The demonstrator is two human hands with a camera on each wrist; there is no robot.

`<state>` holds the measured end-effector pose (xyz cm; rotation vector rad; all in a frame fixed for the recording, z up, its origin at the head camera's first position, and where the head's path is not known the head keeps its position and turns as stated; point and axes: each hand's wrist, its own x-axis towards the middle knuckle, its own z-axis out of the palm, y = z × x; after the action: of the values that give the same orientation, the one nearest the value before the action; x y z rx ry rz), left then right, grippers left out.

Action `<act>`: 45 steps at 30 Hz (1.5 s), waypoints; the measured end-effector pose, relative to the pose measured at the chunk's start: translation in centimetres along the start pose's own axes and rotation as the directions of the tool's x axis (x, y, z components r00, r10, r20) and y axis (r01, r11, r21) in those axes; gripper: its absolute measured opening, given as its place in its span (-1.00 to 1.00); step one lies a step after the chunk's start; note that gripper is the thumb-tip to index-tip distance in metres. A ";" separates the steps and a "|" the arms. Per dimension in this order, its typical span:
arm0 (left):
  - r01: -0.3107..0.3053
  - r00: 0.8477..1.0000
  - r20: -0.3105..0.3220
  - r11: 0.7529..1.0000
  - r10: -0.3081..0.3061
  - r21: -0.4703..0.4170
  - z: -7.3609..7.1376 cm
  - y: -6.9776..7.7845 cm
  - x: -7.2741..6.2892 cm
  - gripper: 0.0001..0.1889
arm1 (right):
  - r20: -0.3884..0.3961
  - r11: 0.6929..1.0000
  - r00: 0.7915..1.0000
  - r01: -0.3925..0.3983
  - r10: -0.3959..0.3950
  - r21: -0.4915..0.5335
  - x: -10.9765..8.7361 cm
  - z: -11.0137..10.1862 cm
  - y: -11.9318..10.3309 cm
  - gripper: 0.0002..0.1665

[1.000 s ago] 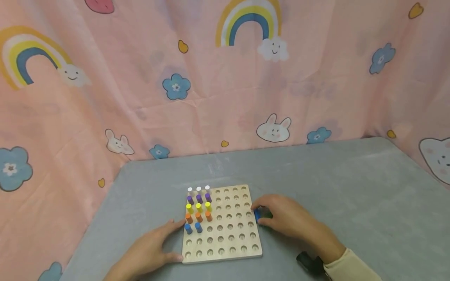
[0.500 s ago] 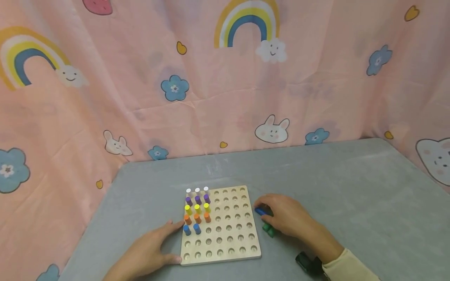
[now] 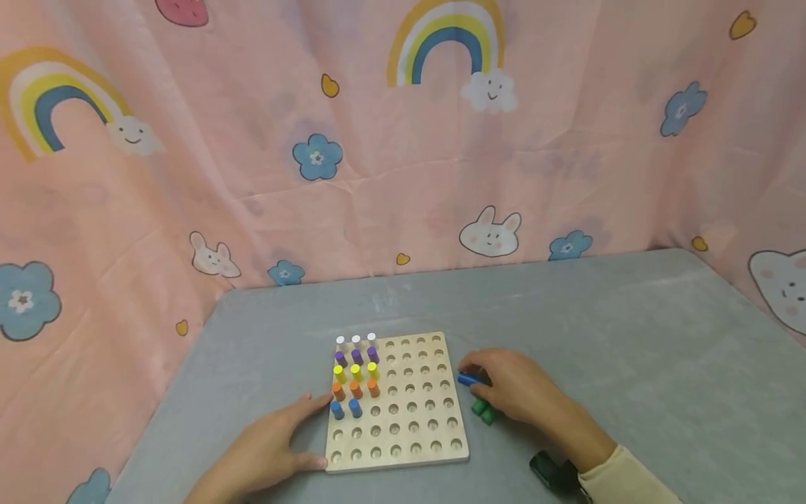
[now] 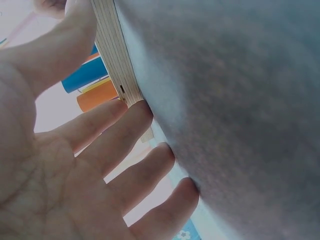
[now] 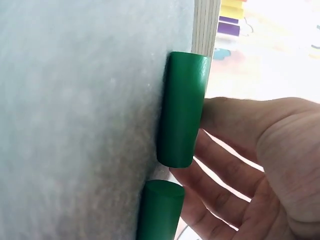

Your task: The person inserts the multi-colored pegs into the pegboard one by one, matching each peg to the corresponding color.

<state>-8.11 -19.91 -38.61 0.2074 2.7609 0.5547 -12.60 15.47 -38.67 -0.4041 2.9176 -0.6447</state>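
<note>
A square wooden pegboard (image 3: 415, 425) lies on the table with rows of round holes. Upright in its left columns stand white, purple, yellow, orange and blue pegs (image 3: 355, 408). My left hand (image 3: 267, 442) rests at the board's left side, index fingertip on the edge and thumb by the near corner; the left wrist view shows its fingers extended. Off the right edge, my right hand (image 3: 513, 381) pinches a lying blue peg (image 3: 468, 379) between thumb and fingers. Green pegs (image 5: 184, 110) lie under that hand; the blue one is hidden in the right wrist view.
The grey table (image 3: 598, 315) runs back to a pink printed curtain (image 3: 403, 175). A dark cylindrical object (image 3: 548, 470) sits near the right wrist, beside the cream sleeve (image 3: 630, 479).
My right hand has shifted slightly right, away from the board's edge, and the blue peg has moved with it. Green pegs now show below the hand. My left hand stays put.
</note>
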 end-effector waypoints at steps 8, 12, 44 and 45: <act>-0.015 1.000 -0.007 1.000 0.015 0.008 -0.1 -0.1 0.2 -0.05 | -0.021 0.999 1.000 0.011 -0.010 0.036 0.1 -0.2 0.4 -0.67; -0.009 1.000 -0.008 1.000 0.009 0.009 -0.1 0.0 0.1 -0.05 | -0.043 0.998 0.998 0.047 -0.045 0.039 0.0 -0.2 0.6 -0.62; -0.029 1.000 -0.003 1.000 0.029 0.005 0.1 -0.3 0.0 -0.06 | -0.113 0.985 0.988 0.121 -0.107 0.126 -0.2 -1.0 1.3 -0.77; -0.029 1.000 -0.004 1.000 0.029 0.010 0.1 -0.3 0.0 -0.06 | -0.116 0.984 0.987 0.125 -0.110 0.128 -0.2 -1.0 1.3 -0.77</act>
<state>-8.15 -20.14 -38.79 0.2493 2.7692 0.5497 -12.86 17.10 -38.34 -0.5453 2.9449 -0.9020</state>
